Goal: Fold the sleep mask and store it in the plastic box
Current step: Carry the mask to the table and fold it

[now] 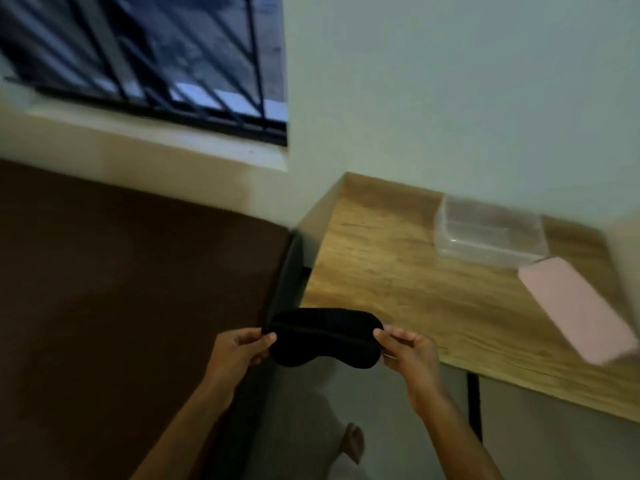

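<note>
The black sleep mask [323,337] is stretched out flat in the air between my two hands, its strap running across the middle. My left hand [239,348] pinches its left end and my right hand [408,351] pinches its right end. The mask hovers just off the near left corner of the wooden table [391,268]. A clear plastic box [488,230] stands open on the table's far right side, well away from the mask. Its inside looks bare, though the picture is blurred.
A pink flat lid or case [575,310] lies on the table in front of the box. A brown mattress [121,289] fills the left side, with a barred window [149,53] above. Grey floor and a bare foot [353,441] show below my hands.
</note>
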